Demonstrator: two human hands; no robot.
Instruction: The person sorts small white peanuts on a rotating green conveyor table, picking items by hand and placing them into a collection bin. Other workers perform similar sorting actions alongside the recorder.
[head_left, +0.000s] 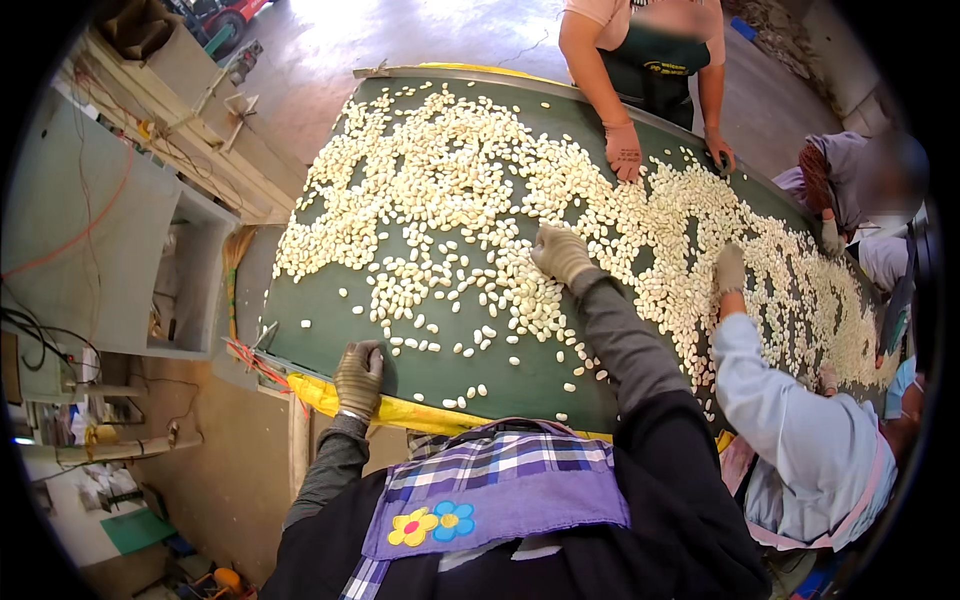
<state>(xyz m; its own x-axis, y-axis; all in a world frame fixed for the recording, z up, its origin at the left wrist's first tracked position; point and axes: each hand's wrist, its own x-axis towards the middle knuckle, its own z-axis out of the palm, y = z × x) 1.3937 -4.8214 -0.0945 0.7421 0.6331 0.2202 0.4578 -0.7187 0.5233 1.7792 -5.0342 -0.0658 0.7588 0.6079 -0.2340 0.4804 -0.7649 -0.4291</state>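
Observation:
My left hand (358, 379), in a striped knit glove, rests at the near edge of the green table surface (322, 330). Its fingers are curled, and the palm side is hidden. Farther out, my right hand (561, 255), gloved alike, is bent down at the white beans (450, 187), back of the hand upward. Its fingertips are out of sight, so whether they pinch a bean cannot be told. Thick patches of beans lie beyond and around this hand. Between my two hands the beans are scattered more thinly, several of them single.
Across the table, a person's gloved hand (624, 150) touches the beans. To my right, another person's gloved hand (730, 268) reaches over them. More workers are along the far right. Yellow sheeting (397, 412) lines the near edge. A broom (236, 262) stands beyond the table's left end.

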